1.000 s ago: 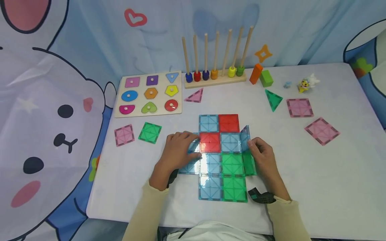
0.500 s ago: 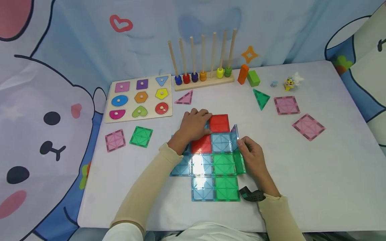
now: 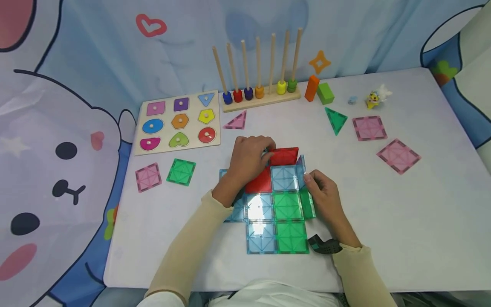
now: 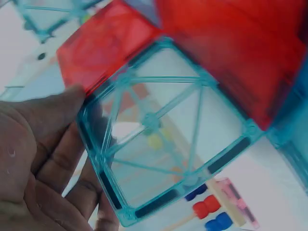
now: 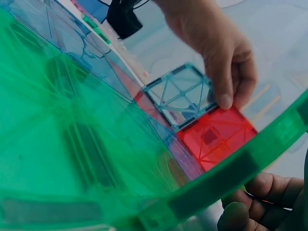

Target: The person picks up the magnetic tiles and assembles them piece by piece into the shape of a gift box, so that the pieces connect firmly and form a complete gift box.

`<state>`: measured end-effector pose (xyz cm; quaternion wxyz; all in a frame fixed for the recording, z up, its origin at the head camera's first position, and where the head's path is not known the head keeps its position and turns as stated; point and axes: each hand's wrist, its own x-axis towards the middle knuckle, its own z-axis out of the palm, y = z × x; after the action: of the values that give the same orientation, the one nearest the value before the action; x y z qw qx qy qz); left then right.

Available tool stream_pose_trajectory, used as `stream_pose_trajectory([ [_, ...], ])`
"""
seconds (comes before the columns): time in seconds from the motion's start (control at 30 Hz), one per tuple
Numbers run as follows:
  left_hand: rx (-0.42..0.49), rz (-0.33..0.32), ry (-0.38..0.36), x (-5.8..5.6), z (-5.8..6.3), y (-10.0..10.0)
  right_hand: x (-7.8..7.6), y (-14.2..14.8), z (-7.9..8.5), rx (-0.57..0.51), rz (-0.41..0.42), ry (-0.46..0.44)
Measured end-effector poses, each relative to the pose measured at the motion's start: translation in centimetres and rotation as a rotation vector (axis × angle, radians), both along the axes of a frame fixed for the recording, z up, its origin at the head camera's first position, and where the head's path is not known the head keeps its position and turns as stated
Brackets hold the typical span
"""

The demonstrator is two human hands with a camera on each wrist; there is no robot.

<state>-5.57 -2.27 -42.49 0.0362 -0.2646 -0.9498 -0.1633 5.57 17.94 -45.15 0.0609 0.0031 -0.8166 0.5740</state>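
Observation:
Blue, red and green see-through magnetic tiles form a joined sheet mid-table. My left hand [image 3: 251, 160] is at its far edge, pinching a blue magnetic tile [image 4: 150, 120] by the edge, beside a red tile [image 3: 284, 157]. Both tiles stand raised, as the right wrist view also shows. At the right side, my right hand [image 3: 325, 198] grips near the lower corner of an upright blue tile [image 3: 301, 167], next to a leaning green tile [image 3: 307, 204]. Flat green tiles [image 3: 293, 236] lie nearer the body. The left hand hides part of the sheet in the head view.
A shape puzzle board [image 3: 192, 142] and a wooden peg rack [image 3: 264, 99] stand at the back. Loose pink tiles [image 3: 399, 156], green tiles [image 3: 181, 172], blocks [image 3: 325, 94] and a small yellow figure [image 3: 373, 100] lie around. A curtain [image 3: 184, 55] hangs behind the table.
My left hand has moved from the sheet's left side to its far edge. The far red tile, flat before, is now tilted up. My right hand stays by the upright blue tile.

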Motion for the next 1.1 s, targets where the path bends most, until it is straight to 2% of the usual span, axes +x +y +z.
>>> stream_pose_trajectory([
  [0.07,0.033,-0.016,0.014,0.6,0.7,-0.3,-0.2,-0.2,0.2,0.004,0.007,0.006],
  [0.2,0.042,-0.017,0.013,1.4,1.2,-1.0,-0.5,-0.6,0.4,0.013,0.022,0.006],
  [0.27,0.052,-0.001,0.025,1.6,1.2,-1.4,-0.5,-0.8,0.4,0.018,0.022,0.009],
  [0.37,0.103,0.060,0.043,2.2,0.9,-2.6,-0.6,-0.9,0.2,0.027,0.003,0.019],
  [0.43,0.146,0.140,0.053,3.0,0.4,-4.1,-0.5,-0.8,-0.3,0.042,-0.018,0.025],
  [0.53,0.161,0.322,0.040,5.0,-0.8,-7.1,-0.5,-0.2,-1.8,0.067,-0.056,0.020],
  [0.6,0.114,0.445,-0.014,6.7,-1.7,-9.1,-0.7,0.2,-2.9,0.078,-0.080,0.013],
  [0.67,0.043,0.518,-0.090,8.3,-2.6,-10.5,-0.8,0.4,-3.6,0.085,-0.099,0.009],
  [0.77,0.024,0.509,-0.213,10.2,-3.5,-11.4,-1.0,0.4,-3.9,0.084,-0.120,0.007],
  [0.83,0.079,0.474,-0.267,11.0,-3.9,-11.4,-1.0,0.3,-3.6,0.082,-0.129,0.001],
  [0.9,0.176,0.459,-0.301,11.3,-4.2,-11.2,-0.7,0.0,-2.8,0.073,-0.134,0.000],
  [1.0,0.312,0.477,-0.328,11.3,-4.4,-11.1,-0.3,-0.5,-1.2,0.062,-0.122,0.009],
  [1.1,0.410,0.494,-0.374,11.4,-4.5,-11.2,-0.1,-0.8,-0.3,0.060,-0.104,0.025],
])
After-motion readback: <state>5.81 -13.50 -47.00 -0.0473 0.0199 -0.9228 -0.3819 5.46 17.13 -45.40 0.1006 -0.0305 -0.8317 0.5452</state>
